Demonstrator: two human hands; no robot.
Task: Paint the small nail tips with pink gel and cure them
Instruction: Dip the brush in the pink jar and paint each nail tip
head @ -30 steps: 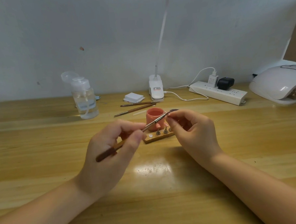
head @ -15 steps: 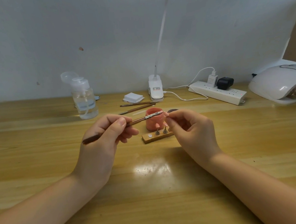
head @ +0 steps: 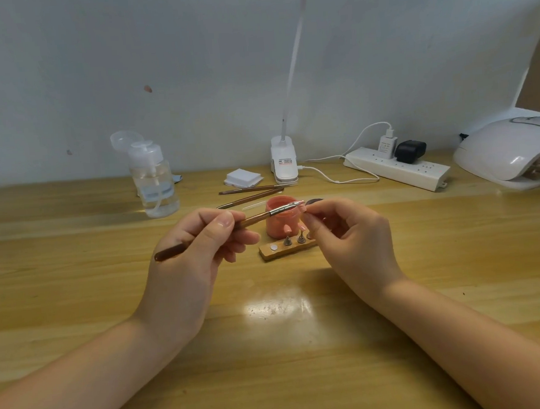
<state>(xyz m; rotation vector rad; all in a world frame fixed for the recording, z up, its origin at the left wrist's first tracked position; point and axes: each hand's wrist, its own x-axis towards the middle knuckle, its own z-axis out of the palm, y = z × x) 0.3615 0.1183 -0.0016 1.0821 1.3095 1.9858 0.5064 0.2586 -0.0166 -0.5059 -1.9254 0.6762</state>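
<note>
My left hand grips a brown-handled brush, its bristle end lying on a small pink nail tip pinched in the fingertips of my right hand. Behind both stands an open pink gel jar. In front of the jar lies a wooden holder block with two small metal stands and a round magnet on it; another pink tip sits above one stand. The white curing lamp is at the far right edge.
Two spare brushes lie behind the jar, next to a stack of white wipes. A clear pump bottle stands back left. A clip lamp base and a power strip with cables line the wall.
My left hand rose and levelled the brush, bringing the bristles from beside the jar onto the nail tip. My right hand stayed in place, holding the tip.
</note>
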